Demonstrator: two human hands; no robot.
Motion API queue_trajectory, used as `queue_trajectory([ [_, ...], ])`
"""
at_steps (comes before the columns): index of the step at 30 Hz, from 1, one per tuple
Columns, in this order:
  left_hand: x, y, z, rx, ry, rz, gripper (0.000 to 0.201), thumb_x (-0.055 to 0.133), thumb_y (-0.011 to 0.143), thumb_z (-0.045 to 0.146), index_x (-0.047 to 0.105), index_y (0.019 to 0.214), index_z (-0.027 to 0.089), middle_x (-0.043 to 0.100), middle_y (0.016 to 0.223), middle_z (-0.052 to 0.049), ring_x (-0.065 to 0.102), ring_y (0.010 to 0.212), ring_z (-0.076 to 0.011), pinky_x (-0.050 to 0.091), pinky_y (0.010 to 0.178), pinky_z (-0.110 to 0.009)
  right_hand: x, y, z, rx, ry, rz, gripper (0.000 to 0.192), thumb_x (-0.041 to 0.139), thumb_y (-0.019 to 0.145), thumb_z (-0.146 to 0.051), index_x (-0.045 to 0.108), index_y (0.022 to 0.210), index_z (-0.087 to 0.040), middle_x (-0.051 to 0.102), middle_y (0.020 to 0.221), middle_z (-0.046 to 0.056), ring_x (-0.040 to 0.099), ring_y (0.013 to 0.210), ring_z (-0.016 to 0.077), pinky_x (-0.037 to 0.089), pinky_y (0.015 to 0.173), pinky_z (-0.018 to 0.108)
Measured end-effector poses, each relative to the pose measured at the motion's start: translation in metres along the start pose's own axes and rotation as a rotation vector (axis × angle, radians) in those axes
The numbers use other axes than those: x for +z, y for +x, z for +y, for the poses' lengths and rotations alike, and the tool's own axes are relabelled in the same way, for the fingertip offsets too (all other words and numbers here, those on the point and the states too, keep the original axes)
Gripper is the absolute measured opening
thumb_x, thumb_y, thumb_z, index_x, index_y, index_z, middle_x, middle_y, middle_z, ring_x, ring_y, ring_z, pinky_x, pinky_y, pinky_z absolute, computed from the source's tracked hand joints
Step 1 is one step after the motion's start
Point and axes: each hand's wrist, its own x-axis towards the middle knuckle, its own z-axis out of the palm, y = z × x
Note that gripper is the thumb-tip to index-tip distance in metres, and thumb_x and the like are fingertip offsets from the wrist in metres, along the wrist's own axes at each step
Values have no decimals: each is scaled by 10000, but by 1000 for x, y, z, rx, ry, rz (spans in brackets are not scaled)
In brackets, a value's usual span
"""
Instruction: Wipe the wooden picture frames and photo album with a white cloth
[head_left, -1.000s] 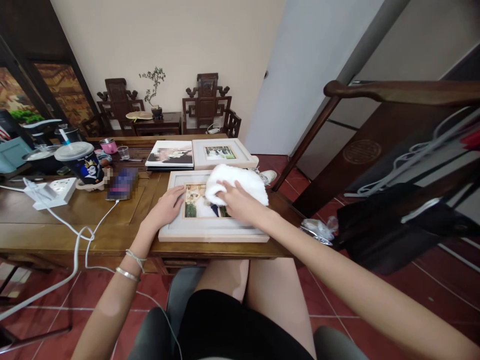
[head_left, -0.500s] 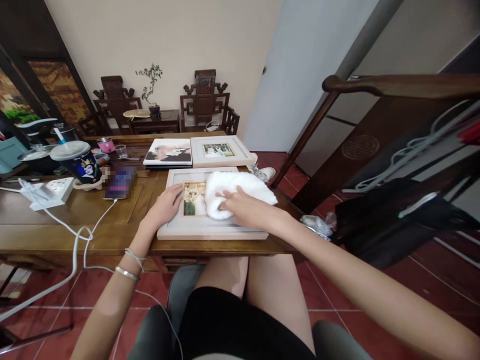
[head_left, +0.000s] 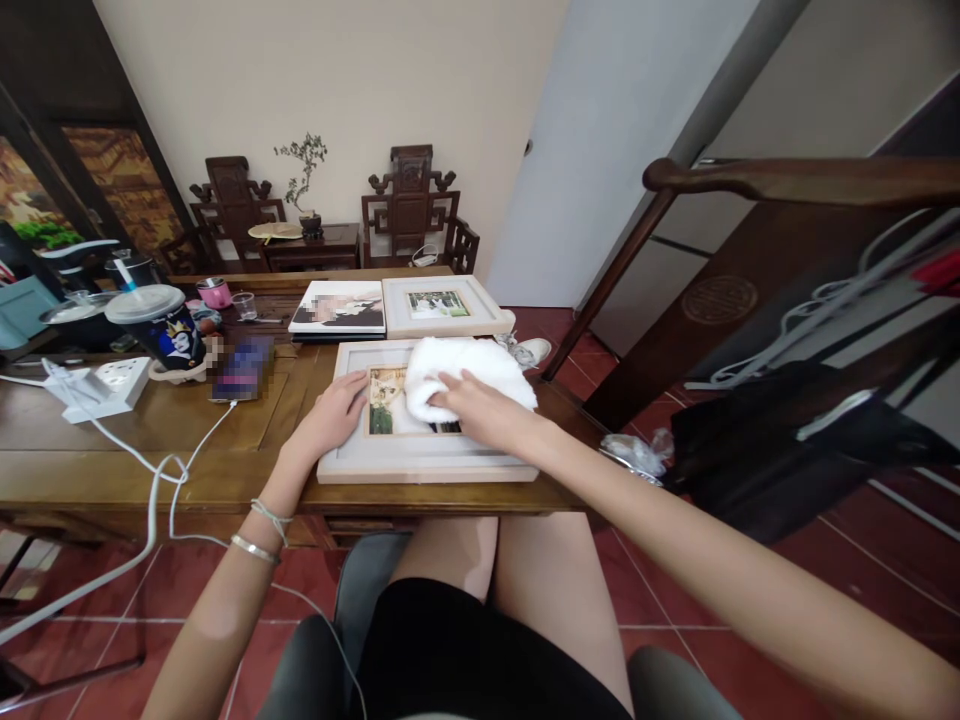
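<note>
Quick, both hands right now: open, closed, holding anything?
Left hand: open, flat on the left edge of the frame, gripping nothing.
Right hand: open, palm down, pressing the white cloth onto the frame's glass.

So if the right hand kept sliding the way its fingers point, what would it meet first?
The right hand points left across the picture frame, pressing the white cloth. Going straight on, it would probably meet the left hand resting on the frame's left side.
</note>
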Motion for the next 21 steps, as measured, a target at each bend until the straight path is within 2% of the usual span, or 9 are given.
queue_trajectory([
  [2, 0, 0, -1, 13, -7, 5, 458, 391, 971, 306, 566, 1362, 147, 518, 1474, -134, 458, 1388, -263, 364, 1166, -468, 3, 18, 13, 27, -50, 81, 569, 410, 734, 150, 657, 1185, -94, 464, 1486, 225, 445, 1364, 297, 331, 1093, 453],
  [5, 0, 0, -2, 29, -11, 18, 460, 391, 970, 309, 564, 1367, 154, 530, 1465, -127, 461, 1387, -257, 360, 1170, -460, 1, 39, 24, 83, -132, 152, 576, 412, 744, 151, 639, 1216, -90, 291, 1603, 195, 259, 1472, 343, 290, 1119, 551],
  [7, 0, 0, -1, 31, -8, 20, 469, 389, 969, 311, 560, 1370, 137, 530, 1463, -135, 457, 1389, -255, 354, 1176, -446, 1, 48, 26, 86, -192, 150, 594, 405, 757, 146, 629, 1248, -103, 264, 1619, 173, 216, 1482, 370, 261, 1119, 614],
  [11, 0, 1, -1, 24, 3, 14, 482, 381, 967, 302, 554, 1374, 112, 517, 1472, -147, 458, 1387, -262, 351, 1177, -442, 12, 52, 23, 64, -236, 68, 545, 408, 795, 106, 631, 1254, -85, 304, 1590, 218, 273, 1449, 406, 288, 1085, 655],
  [15, 2, 1, -2, 31, 4, 18, 456, 388, 966, 298, 574, 1354, 148, 536, 1459, -127, 469, 1380, -256, 364, 1169, -454, 14, 32, 12, 23, -204, -28, 575, 434, 743, 109, 638, 1241, -93, 354, 1559, 235, 347, 1411, 395, 340, 1060, 634],
  [18, 3, 2, -3, 14, 5, 28, 447, 391, 966, 294, 576, 1352, 167, 533, 1464, -120, 465, 1383, -254, 374, 1160, -468, 1, 4, -5, -28, -164, -95, 567, 413, 727, 110, 666, 1183, -112, 426, 1517, 224, 433, 1359, 354, 385, 1043, 565],
  [21, 3, 1, -2, 6, 2, 22, 452, 380, 971, 297, 567, 1363, 170, 521, 1475, -119, 459, 1388, -256, 378, 1156, -476, -19, -27, -27, -108, -92, -164, 493, 421, 743, 82, 702, 1091, -126, 543, 1415, 208, 544, 1252, 313, 447, 971, 432],
])
